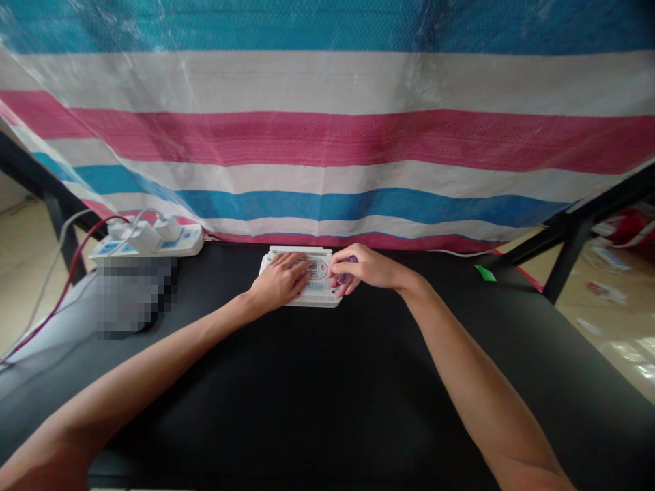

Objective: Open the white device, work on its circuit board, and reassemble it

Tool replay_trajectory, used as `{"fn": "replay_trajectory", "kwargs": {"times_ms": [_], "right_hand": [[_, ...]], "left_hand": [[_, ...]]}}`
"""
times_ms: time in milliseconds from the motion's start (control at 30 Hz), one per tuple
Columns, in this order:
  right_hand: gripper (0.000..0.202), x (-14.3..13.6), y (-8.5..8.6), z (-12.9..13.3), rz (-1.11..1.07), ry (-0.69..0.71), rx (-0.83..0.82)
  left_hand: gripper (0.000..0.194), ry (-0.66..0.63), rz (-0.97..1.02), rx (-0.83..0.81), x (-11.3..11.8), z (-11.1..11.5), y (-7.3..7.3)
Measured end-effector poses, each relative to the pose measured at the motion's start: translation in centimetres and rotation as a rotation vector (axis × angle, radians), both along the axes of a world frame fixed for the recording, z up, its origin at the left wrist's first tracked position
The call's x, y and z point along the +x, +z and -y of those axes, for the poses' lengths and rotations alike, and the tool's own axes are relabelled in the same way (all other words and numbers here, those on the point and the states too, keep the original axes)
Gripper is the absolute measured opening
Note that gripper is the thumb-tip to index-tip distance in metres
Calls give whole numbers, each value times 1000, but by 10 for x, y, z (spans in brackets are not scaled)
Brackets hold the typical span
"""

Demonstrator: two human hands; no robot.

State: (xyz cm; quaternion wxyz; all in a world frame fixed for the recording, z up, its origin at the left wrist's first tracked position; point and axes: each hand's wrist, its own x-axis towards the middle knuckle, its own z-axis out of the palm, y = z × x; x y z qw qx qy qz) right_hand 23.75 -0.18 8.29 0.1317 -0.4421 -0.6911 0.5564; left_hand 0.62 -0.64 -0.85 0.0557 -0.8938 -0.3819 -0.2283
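Note:
A flat white board (320, 298) with small holes and printed markings lies near the back edge of the black table. My left hand (281, 278) rests on its left part, palm down, with the fingers spread. Over the board's right side, my right hand (353, 268) has its fingers wrapped round a small purple object (352, 260). Most of that object is hidden by the fingers, and its kind cannot be made out.
A white power strip (192, 240) with plugs and cables sits at the back left, beside a blurred-out item (134, 293). A small green packet (485, 273) lies at the back right of the black table (307, 395). Striped sheeting (322, 136) hangs behind.

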Motion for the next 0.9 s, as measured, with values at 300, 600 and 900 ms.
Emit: {"fn": "replay_trajectory", "kwargs": {"times_ms": [300,600,900], "right_hand": [[15,1,4,2,-40,-19,31],[12,6,14,5,-74,-61,56],[10,0,7,4,4,-6,56]], "left_hand": [[35,-12,20,-16,0,0,0],[33,-7,23,0,0,0,0],[35,-9,22,-21,0,0,1]]}}
